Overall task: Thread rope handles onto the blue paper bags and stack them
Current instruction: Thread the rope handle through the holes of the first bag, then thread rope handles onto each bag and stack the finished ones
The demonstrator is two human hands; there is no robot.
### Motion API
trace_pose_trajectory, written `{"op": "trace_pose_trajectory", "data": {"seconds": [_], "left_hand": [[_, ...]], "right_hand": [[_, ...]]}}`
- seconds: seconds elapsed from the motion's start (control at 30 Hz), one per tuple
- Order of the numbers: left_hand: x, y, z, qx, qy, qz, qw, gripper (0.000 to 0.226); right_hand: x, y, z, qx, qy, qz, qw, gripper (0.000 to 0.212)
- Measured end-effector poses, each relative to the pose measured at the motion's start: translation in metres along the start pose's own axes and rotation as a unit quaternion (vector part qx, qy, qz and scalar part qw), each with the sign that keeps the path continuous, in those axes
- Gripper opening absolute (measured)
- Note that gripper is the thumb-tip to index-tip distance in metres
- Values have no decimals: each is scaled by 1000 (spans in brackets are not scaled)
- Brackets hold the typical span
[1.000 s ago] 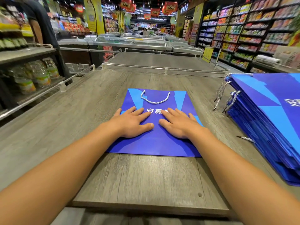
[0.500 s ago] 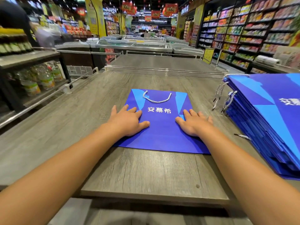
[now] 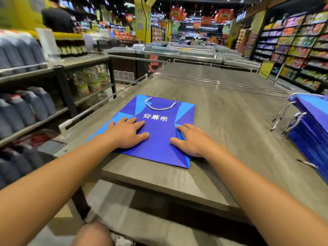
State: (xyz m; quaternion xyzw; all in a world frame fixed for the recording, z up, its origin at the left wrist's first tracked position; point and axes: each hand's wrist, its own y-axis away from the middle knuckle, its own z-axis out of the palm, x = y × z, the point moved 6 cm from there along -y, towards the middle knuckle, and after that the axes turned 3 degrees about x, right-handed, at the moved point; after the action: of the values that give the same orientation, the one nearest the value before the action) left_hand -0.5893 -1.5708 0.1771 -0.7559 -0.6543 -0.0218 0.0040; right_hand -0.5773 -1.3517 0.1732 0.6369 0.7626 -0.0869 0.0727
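**Blue bag flat on bench, both hands pressing**

Blue paper bag (image 3: 159, 139) lies flat on the grey wood-grain bench (image 3: 230, 125), near the bench's left-near corner, w/ its mouth toward the far side. White printed characters sit across the upper centre of the face. Lighter blue triangular panels show at the left and right edges.

Rope handle (image 3: 159, 106): white twisted cord, lying in a U-shaped loop on the bag face near the far edge, both ends at the mouth.

Left hand (image 3: 126, 134): palm down on the left part of the bag, fingers straight and spread wide, thumb pointing right. Holds nothing; presses flat.

Right hand (image 3: 192, 141): palm down on the right part of the bag, over the right fold, fingers extended and slightly spread. Holds nothing; presses flat. Approx. a gap of bare bag face separates the two hands.

Stack of blue bags (image 3: 312, 132): at the bench's right edge, well apart from the single bag, partly cut off by the frame. White rope handles (image 3: 287, 114) hang off its left side.

Surroundings: shelf rack (image 3: 58, 82) at left carries dark bottles and clear jars, blurred. Chest freezers (image 3: 177, 52) stand beyond the bench's far end. Stocked shelves (image 3: 292, 47) run along the right. A person in a dark top (image 3: 56, 18) stands at far left.
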Motion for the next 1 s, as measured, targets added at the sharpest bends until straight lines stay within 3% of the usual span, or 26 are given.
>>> {"op": "trace_pose_trajectory", "data": {"seconds": [0.3,1.0], "left_hand": [[-63,1,-2,26,9,-51,998,66],[-50,-5,-7,34,16,-54,998,60]], "right_hand": [[-50,-25,12,37,-12,-30,999,69],[-19,-15,7,20,-7,-26,999,71]]}}
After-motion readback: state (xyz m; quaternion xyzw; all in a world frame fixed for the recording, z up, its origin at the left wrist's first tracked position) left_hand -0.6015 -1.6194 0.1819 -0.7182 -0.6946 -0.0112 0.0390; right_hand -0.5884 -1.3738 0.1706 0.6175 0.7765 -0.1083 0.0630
